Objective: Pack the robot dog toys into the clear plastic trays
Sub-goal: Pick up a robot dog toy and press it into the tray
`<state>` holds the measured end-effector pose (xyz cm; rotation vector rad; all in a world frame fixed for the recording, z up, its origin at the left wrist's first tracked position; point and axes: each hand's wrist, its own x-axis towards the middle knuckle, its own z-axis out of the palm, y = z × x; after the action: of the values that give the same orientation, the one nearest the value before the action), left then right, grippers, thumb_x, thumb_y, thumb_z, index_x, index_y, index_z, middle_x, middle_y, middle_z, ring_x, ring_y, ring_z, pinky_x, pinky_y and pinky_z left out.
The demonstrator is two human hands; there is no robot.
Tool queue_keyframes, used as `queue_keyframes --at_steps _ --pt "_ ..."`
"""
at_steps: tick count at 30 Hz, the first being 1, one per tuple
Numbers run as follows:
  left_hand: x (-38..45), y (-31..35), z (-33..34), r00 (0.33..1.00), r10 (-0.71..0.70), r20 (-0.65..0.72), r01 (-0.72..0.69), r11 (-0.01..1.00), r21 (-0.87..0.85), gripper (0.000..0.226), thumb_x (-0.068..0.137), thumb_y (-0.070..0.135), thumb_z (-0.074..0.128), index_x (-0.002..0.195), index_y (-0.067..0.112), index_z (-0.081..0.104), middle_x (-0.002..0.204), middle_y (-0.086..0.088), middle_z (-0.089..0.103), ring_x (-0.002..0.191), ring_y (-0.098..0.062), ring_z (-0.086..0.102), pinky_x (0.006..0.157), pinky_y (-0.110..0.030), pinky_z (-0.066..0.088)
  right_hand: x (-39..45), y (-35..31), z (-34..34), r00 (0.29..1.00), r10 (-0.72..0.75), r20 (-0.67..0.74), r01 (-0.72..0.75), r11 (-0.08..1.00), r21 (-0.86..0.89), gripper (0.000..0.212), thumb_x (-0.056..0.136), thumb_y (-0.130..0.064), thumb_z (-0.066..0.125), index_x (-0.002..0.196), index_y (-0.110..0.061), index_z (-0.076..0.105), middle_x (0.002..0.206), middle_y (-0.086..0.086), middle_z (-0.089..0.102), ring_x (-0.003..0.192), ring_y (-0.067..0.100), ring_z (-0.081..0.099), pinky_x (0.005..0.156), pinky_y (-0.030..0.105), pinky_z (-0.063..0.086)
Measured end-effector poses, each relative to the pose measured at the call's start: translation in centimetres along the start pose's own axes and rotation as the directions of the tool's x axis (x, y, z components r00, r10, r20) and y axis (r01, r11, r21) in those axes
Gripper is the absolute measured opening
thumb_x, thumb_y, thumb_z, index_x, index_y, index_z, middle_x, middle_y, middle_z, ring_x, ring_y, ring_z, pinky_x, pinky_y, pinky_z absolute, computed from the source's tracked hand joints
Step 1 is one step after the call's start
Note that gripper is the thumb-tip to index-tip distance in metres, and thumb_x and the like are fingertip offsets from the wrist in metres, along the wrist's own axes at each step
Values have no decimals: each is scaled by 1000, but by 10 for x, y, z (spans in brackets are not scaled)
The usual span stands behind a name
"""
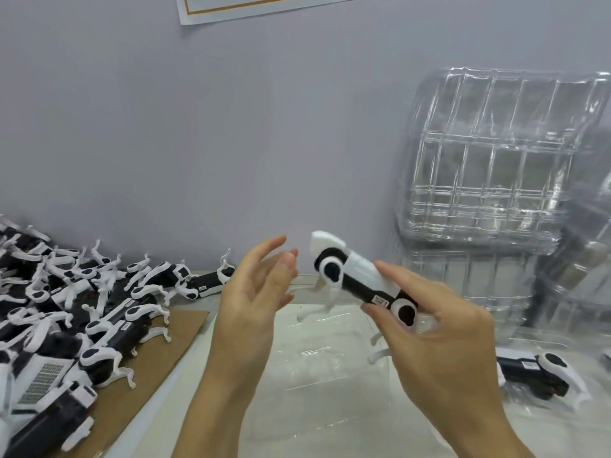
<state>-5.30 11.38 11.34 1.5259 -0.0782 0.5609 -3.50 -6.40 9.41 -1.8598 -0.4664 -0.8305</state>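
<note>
Hands come first, both raised over the table. My right hand (439, 328) grips one robot dog toy (360, 282) by its rear end, with the thumb on the near side and the fingers curled around the body. This toy is in the air, tilted, with its white head pointing up and to the left, and its thin white legs hang down. My left hand (254, 292) is open, the fingers straight and relaxed, just beside the head of the toy but not touching it.

Under my hands a clear plastic tray (317, 365) lies flat on the white table (185, 368). On the right side another robot dog (542, 375) lies on its side on clear plastic; I cannot tell if it sits in a compartment.

On the left, a big pile of robot dogs (72, 309) lies on a sheet of brown cardboard (158, 358). Farther on the right, a stack of empty clear trays (496, 160) leans against the grey wall (198, 127). At the top, a paper sheet (264, 4) with an orange border is on the wall.
</note>
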Motion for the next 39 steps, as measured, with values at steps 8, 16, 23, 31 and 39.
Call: queue_keyframes --at_steps 8,16,23,31,39 --pt "1 -7 3 997 -15 80 4 991 135 35 80 55 60 114 49 65 106 9 72 96 -6 69 89 -32 53 -1 8 6 976 -208 68 218 959 -179 55 62 -4 90 113 -16 75 110 -13 68 93 20 65 85 24 47" --pt "3 -15 2 992 -129 -9 129 990 54 24 81 48 62 99 36 72 94 5 73 85 -14 70 70 -30 56 -4 10 6 981 -178 74 187 973 -136 54 65 -4 89 115 -13 72 112 -13 65 103 16 65 96 8 40" --pt "5 -18 6 950 -281 -137 269 958 -99 16 95 25 62 88 20 75 82 -4 69 53 -16 60 48 -22 49 -6 9 7 990 21 139 -33 996 88 47 86 -9 70 124 -34 62 123 -23 62 122 0 53 100 12 39" --pt "5 -20 5 941 -293 -170 291 956 -37 15 91 31 66 87 20 76 83 -5 72 58 -23 60 60 -33 55 -5 16 2 952 162 259 -211 962 172 42 83 -15 76 113 -43 65 111 -22 67 106 5 63 85 25 50" --pt "3 -8 8 932 -278 -231 299 952 62 13 96 33 59 95 27 71 83 9 75 69 -20 74 71 -35 57 0 28 -8 928 290 232 -312 948 64 37 80 -8 76 92 -42 65 79 -24 69 68 1 65 56 11 45"
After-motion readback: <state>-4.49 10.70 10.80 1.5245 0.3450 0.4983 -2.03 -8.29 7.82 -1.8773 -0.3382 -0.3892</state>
